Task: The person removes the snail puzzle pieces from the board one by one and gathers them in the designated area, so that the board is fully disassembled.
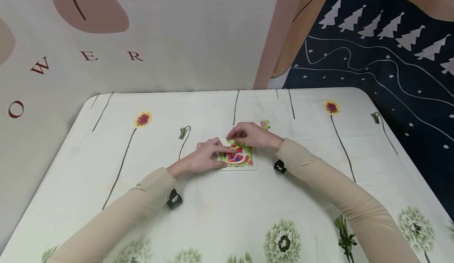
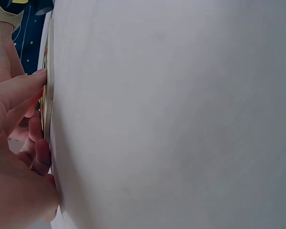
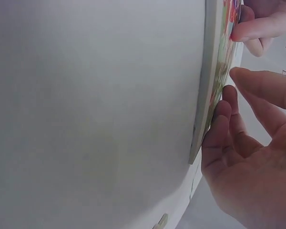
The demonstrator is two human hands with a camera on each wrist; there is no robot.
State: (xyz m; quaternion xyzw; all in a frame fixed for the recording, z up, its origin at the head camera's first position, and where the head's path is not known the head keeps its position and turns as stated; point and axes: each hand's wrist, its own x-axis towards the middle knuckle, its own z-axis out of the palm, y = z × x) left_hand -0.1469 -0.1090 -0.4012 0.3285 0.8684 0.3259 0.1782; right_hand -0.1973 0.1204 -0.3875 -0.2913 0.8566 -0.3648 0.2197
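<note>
A small square jigsaw puzzle [image 1: 238, 160] with a red, blue and green picture lies flat on the table in a pale frame. My left hand [image 1: 201, 157] rests at its left side, the index finger stretched across the picture and the thumb on the near left corner. My right hand [image 1: 252, 135] bends over the far edge, fingertips touching the upper left part. In the right wrist view, the right hand's fingers [image 3: 223, 114] lie against the puzzle's surface and edge, with no piece visible between them. Whatever is under those fingertips is hidden.
A loose green and pink puzzle piece [image 1: 265, 124] lies just beyond the right hand. The table [image 1: 220, 211] has a white cloth printed with flowers, and patterned hangings [image 1: 198, 38] stand behind it. Black wrist straps [image 1: 173, 199] sit below both cuffs.
</note>
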